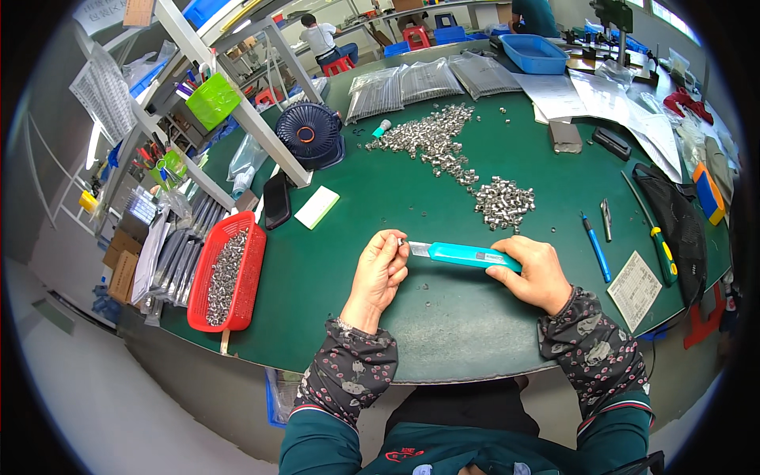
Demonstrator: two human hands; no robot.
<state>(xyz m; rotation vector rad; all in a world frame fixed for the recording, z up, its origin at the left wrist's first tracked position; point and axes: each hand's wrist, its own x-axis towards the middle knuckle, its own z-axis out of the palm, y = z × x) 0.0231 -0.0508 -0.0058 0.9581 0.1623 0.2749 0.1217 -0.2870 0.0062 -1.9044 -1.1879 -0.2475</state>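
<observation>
Head view. The left hand has its fingertips pressed together on a small metal part, raised just above the green table near its near edge. The right hand wraps its grip around the far end of a teal utility knife, held level so that the short blade tip meets the pinched part; the two hands face each other, apparently so the blade can work on the piece. Farther away on the table lie two loose heaps of like metal parts: a small heap just beyond the knife and a larger heap farther off, both within reach. At the left table edge a red basket holds more such parts. To the right, well apart from the hands, lie a blue pen, a green-handled screwdriver and a paper slip. A small dark fan stands at far left.
</observation>
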